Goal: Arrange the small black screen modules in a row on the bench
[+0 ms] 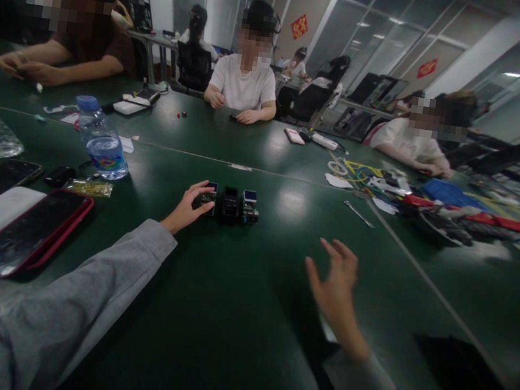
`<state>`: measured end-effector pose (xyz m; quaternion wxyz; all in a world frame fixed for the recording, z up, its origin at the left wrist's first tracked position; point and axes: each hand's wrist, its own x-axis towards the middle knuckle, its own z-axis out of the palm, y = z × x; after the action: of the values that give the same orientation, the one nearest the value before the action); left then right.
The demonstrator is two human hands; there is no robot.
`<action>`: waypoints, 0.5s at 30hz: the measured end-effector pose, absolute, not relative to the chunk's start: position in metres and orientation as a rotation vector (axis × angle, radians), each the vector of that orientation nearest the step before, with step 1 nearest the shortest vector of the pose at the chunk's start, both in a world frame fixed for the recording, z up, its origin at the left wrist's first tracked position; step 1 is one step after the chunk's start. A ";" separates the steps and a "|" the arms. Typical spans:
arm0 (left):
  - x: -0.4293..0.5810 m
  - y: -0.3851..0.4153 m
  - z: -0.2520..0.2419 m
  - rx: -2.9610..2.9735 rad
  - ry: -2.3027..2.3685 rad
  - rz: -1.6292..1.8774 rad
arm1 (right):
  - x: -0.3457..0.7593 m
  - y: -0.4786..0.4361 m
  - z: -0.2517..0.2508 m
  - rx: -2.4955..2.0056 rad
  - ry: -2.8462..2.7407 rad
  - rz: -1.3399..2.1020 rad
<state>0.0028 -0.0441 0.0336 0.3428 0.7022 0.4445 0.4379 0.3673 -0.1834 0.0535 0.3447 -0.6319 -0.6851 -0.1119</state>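
Dark green counter (204,316): carries three small electronic modules side by side in a short row ahead of the wearer, each with its long axis pointing roughly away.
Left circuit board (211,192): at the row's left end, partly covered by fingers.
Black module (230,207): in the middle, upper face dark.
Right circuit board (249,209): at the right end, small screen towards its far side.
Left grip (188,207): the nearer hand, reaching in from the left; thumb and fingers are set around the left circuit board. Whether they pinch it or only touch it, I cannot tell.
Right grip (337,280): holding nothing visible, fingers spread wide, slightly blurred. The row lies ahead and to its left, well apart; the right circuit board is the closest module.
Metal wrench (358,213): on the counter, right of the row, slanting.
Water bottle (103,141): upright, beyond the left forearm.
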 end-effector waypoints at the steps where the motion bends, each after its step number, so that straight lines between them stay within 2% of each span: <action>1: 0.003 -0.044 0.033 1.834 1.153 1.144 | 0.347 -0.170 0.051 -1.602 -1.832 -0.247; 7: 0.003 -0.041 0.030 1.870 1.154 1.180 | 0.251 -0.086 0.035 -1.423 -1.977 -0.093; 15: 0.003 -0.038 0.026 1.900 1.133 1.211 | 0.256 -0.061 0.020 -1.390 -1.933 0.071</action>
<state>0.0029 -0.0380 0.0262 0.3050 0.7174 0.4280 0.4572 0.2560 -0.0606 0.0202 0.3706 -0.5420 -0.7537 0.0277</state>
